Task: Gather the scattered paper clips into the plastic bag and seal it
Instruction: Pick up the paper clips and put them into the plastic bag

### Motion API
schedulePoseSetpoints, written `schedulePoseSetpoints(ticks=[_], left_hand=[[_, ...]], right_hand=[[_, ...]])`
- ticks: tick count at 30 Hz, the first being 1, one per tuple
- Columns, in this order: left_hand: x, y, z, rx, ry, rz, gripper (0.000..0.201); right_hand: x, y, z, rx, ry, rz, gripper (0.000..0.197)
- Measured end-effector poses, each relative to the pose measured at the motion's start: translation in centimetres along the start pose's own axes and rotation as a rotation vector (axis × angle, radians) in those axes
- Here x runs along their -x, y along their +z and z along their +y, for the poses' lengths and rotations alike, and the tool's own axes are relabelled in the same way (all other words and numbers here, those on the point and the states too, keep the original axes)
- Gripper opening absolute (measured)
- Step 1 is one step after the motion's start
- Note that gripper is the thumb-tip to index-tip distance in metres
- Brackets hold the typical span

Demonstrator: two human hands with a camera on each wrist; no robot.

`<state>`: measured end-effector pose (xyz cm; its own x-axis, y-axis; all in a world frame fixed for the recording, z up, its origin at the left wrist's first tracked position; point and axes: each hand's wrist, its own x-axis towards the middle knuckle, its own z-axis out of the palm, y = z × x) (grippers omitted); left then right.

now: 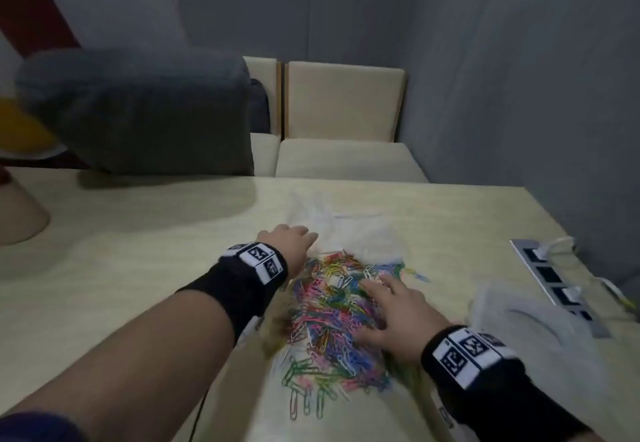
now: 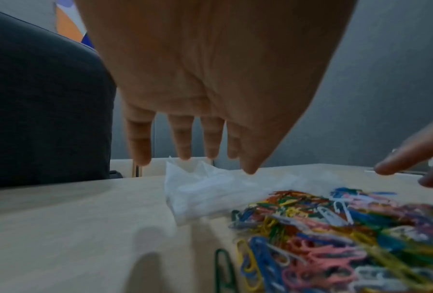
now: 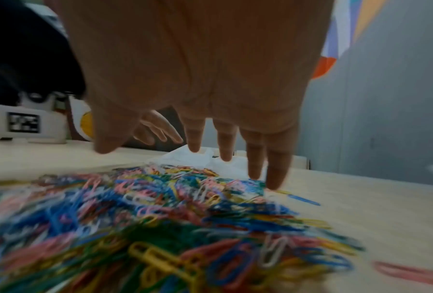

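Coloured paper clips (image 1: 332,317) are heaped on a table (image 1: 121,268); the flat-fingered right hand (image 1: 398,317) is laid on them, the left hand (image 1: 287,237), fingers extended, at the plastic bag (image 1: 353,233). No writing is legible.

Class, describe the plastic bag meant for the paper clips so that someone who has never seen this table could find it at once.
Start at the pale wooden table and find the heap of coloured paper clips between the two hands. Just beyond the heap's far edge, by the left hand, lies the plastic bag. It is crumpled, clear and colourless, unlike the bright clips.
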<state>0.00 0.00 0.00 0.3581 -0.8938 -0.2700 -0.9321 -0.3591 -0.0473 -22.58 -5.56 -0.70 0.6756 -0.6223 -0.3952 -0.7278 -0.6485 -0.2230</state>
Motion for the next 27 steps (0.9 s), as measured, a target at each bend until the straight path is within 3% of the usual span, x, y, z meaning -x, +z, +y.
schedulePoseSetpoints(ticks=[5, 10, 14, 20, 27], left_hand=[[-2.0, 2.5, 0.3, -0.06, -0.005, -0.052, 0.031], [-4.4, 4.5, -0.1, -0.079, -0.103, -0.114, 0.013], [-10.4, 8.3, -1.7, -0.053, -0.136, -0.15, 0.016], [-2.3, 3.4, 0.8, -0.025, -0.087, -0.031, 0.009], [-1.2, 3.8, 0.7, 0.018, -0.136, -0.015, 0.027]], right_hand=[[0.2, 2.2, -2.0, 0.152, 0.064, -0.086, 0.101], [0.8, 2.4, -3.1, 0.17, 0.071, -0.045, 0.083], [1.0, 2.8, -2.9, 0.172, 0.063, -0.007, 0.071], [0.9, 2.5, -2.8, 0.18, 0.043, -0.005, 0.06], [0.3, 2.9, -2.7, 0.197, 0.042, 0.021, 0.055]])
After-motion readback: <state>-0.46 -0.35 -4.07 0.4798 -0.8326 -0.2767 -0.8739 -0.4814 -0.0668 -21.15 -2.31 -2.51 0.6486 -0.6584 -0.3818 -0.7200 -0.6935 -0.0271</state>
